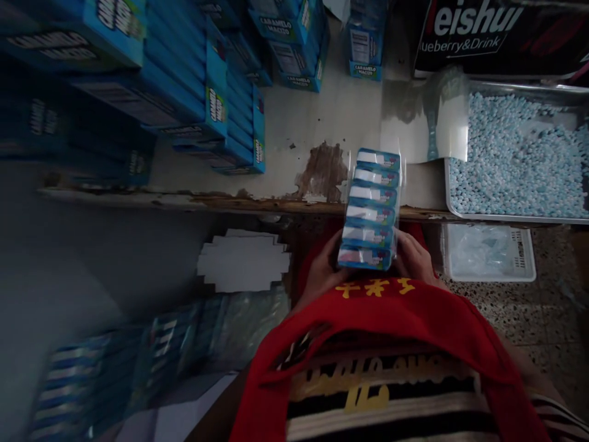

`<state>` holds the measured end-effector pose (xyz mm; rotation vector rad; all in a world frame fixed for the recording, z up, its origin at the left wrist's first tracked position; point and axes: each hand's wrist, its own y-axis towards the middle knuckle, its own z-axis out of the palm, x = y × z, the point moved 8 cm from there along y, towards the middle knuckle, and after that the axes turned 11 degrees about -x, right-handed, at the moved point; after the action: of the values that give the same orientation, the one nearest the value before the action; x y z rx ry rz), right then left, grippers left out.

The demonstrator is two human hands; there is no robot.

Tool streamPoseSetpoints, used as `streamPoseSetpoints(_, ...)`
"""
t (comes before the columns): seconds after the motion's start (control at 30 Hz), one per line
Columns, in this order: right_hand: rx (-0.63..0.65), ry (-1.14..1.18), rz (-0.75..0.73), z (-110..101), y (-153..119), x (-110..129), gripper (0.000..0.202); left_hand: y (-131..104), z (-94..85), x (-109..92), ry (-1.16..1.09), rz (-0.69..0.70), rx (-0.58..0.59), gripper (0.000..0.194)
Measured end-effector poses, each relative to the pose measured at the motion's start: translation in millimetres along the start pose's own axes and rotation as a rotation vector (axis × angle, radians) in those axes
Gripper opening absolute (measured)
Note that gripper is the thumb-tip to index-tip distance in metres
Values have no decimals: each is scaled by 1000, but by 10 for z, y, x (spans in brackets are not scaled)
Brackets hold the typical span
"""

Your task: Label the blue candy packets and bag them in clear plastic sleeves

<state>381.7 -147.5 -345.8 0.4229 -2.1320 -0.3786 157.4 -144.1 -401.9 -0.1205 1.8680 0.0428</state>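
A clear plastic tray of blue candy packs [370,205] spans the table's front edge, its near end at my red apron. The packs lie in one column, each with a white label area. My left hand [324,267] grips the tray's near left side, fingers partly hidden beneath it. On the opposite side my right hand [414,255] holds the near right edge, its fingers bent along the plastic. Under the tray's far part is the worn white tabletop [294,123] with a brown bare patch.
Stacked blue candy boxes [184,73] fill the left. A metal tray [515,215] of small pale-blue candies stands right, beside a clear plastic sheet [453,123] and a black carton [497,43]. Below are a white bin [490,273] and white card sheets [243,261].
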Motion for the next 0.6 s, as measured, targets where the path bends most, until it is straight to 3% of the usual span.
streamPoseSetpoints(0.1, -23, -15, 20, 4, 131, 46, 77, 151, -7, -257, 134, 4, -21, 60)
streamPoseSetpoints(0.17, 7, -44, 34, 37, 132, 26, 88, 222, -25, -386, 201, 76, -54, 57)
streamPoseSetpoints(0.27, 14, -175, 93, 78, 66, -82, 94, 243, -23, -408, 242, 126, -93, 57)
streamPoseSetpoints(0.4, 3, -319, 162, 118, -9, -163, 82, 206, 32, -330, 258, 95, -105, 51)
streamPoseSetpoints(0.6, -34, -475, 197, 126, -67, -168, 65, 212, 45, -402, 265, 163, -163, 44)
